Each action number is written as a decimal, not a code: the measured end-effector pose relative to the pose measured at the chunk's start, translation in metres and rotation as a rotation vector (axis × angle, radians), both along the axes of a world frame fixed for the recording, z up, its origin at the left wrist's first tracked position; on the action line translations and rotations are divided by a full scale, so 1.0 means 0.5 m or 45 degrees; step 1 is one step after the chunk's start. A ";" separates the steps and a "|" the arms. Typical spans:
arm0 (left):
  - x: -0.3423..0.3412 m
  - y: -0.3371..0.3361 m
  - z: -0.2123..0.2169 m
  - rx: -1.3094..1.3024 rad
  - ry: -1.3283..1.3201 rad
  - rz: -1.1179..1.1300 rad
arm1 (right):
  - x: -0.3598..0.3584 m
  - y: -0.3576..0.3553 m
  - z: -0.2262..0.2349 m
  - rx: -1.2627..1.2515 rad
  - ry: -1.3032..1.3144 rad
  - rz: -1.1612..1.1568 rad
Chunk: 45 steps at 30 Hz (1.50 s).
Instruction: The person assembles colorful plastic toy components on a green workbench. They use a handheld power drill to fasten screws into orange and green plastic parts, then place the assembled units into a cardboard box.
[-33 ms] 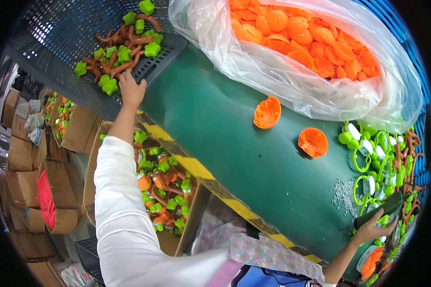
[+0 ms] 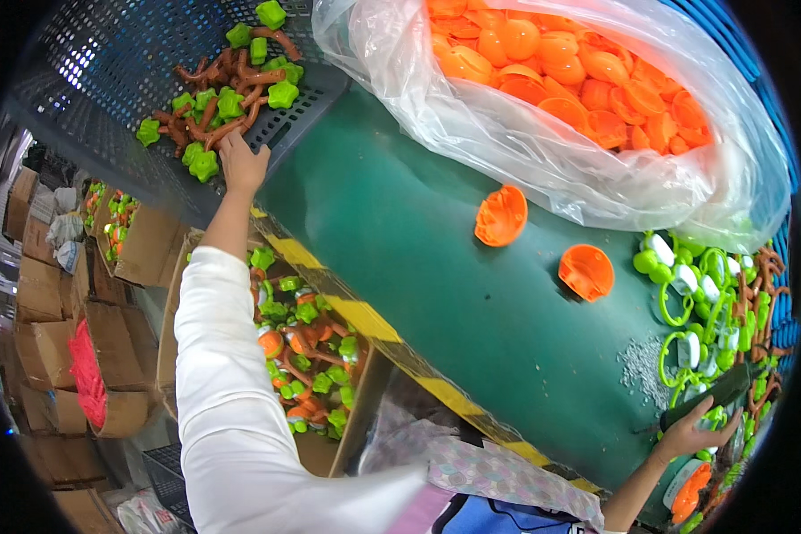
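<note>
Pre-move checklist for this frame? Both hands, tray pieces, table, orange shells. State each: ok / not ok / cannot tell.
1. Left hand at the tray, fingers on the green-and-brown pieces: ok.
2. Left hand actually gripping a piece: cannot tell, fingers hide it.
3. Right hand holding a dark tool by the green rings: ok, though the grip is at the blurred rim of the view.
4. Two orange shells lying loose on the green table, apart from both hands: ok.
5. Bag of orange shells open, resting on the table: ok.
6. Box of finished pieces below the table edge, open: ok.
</note>
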State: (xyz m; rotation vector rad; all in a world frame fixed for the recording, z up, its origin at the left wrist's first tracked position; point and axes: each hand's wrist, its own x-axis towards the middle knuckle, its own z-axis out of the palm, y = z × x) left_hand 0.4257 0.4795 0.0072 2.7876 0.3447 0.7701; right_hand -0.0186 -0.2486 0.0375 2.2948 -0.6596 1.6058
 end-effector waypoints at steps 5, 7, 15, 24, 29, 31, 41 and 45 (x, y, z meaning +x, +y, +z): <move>0.185 0.063 -0.013 0.162 0.252 0.066 | 0.066 0.094 0.038 0.100 0.353 0.245; 0.261 0.077 -0.057 0.529 0.455 0.089 | 0.082 0.099 -0.007 0.039 0.225 0.269; 0.414 0.482 -0.085 0.707 0.689 -0.044 | 0.267 0.145 -0.020 0.380 0.687 0.672; 0.082 -0.022 -0.052 0.295 0.236 -0.676 | 0.291 0.047 0.014 0.442 0.883 0.225; -0.154 -0.309 0.040 -0.134 0.398 -1.170 | 0.265 0.055 0.001 0.506 1.274 0.082; -0.194 -0.385 0.057 -0.109 0.519 -1.383 | 0.252 0.031 -0.036 0.517 1.247 0.126; -0.278 -0.430 0.056 0.228 0.233 -1.547 | 0.242 -0.041 -0.064 0.336 1.055 0.521; -0.338 -0.427 0.092 0.141 0.117 -1.553 | 0.219 -0.002 0.000 0.739 0.576 0.701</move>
